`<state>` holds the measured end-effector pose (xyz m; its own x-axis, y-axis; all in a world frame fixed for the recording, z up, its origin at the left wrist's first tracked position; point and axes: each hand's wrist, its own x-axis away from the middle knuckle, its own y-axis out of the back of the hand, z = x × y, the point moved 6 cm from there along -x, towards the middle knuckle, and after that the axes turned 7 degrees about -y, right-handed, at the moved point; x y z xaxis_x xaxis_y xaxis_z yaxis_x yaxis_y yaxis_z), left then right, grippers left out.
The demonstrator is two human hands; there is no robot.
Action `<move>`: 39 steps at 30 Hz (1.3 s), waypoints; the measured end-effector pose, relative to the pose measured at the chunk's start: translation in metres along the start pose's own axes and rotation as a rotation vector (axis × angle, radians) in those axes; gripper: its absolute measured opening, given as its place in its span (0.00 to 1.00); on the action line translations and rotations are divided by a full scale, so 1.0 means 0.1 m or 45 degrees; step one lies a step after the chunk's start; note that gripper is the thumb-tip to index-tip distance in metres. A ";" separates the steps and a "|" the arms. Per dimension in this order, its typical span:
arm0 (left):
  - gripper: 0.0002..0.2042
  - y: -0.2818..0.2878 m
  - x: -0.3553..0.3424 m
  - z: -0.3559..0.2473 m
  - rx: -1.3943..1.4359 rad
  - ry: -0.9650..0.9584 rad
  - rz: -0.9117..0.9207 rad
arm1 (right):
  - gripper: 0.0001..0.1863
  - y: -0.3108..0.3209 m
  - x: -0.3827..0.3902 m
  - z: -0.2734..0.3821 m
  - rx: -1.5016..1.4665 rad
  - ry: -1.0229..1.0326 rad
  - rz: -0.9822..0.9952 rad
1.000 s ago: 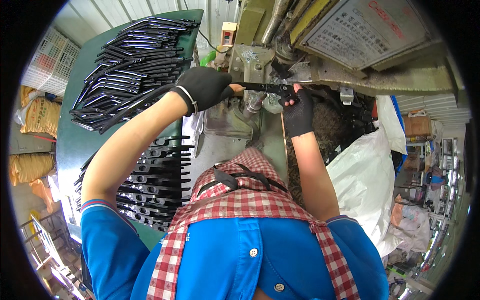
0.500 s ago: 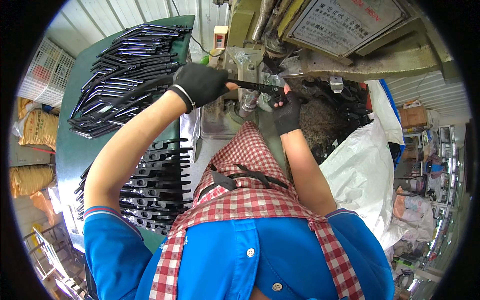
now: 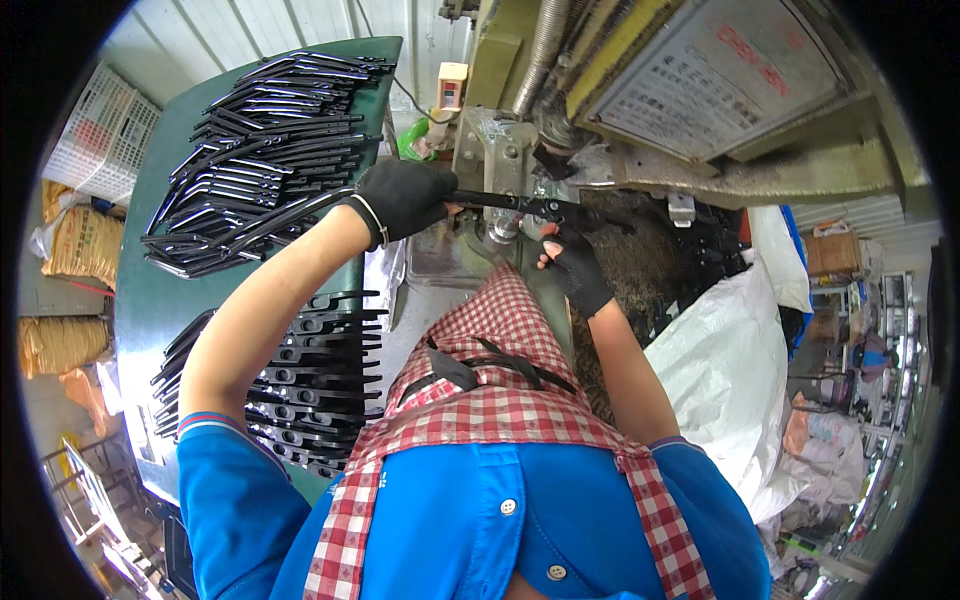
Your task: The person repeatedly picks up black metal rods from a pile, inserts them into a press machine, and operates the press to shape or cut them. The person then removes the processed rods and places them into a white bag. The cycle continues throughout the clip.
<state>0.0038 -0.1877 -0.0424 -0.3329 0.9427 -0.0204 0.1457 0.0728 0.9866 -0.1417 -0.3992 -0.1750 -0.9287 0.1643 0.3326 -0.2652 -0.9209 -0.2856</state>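
My left hand (image 3: 408,200), in a black fingerless glove, is closed round a long black bent metal tube (image 3: 490,199). The tube's left end runs out over the table, and its right end lies across the machine's post and carries a black bracket (image 3: 556,210). A dark piece sticks out to the right from that bracket. Just below the bracket is my right hand (image 3: 580,272), gloved likewise, with curled fingers and the thumb side close to the bracket. Whether those fingers touch the bracket or pinch something small is hidden. The metal machine post (image 3: 503,160) stands behind the tube.
Several black bent tubes (image 3: 250,150) lie on the green table (image 3: 135,290) at left, with flat black handle-like parts (image 3: 310,375) nearer me. A heavy machine body (image 3: 780,165) overhangs at upper right. Black parts (image 3: 705,240) and a white sack (image 3: 720,365) are on the right.
My right hand has dropped from the tube's bracket end to just below it. My left hand still grips the tube, which has moved slightly lower in the picture. The view has shifted a little.
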 end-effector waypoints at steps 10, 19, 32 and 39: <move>0.17 0.12 0.14 0.05 0.112 0.114 -0.029 | 0.18 0.34 -0.89 0.02 1.854 0.242 -0.347; 0.17 0.28 0.08 -0.28 0.242 -0.128 -0.271 | 0.22 0.17 -0.96 0.05 2.274 0.022 -0.543; 0.14 -0.75 2.65 1.01 0.135 0.620 0.109 | 0.15 0.48 -1.06 0.08 1.708 0.266 -0.510; 0.13 -0.99 3.24 1.25 0.145 1.149 -0.165 | 0.04 0.80 -1.17 0.12 0.866 0.253 -0.361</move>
<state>-0.0018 0.1509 -0.1667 -0.9470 0.3170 0.0513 0.1316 0.2374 0.9625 -0.0516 -0.4959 -0.2261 -0.8953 0.4279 0.1240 -0.3420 -0.8384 0.4243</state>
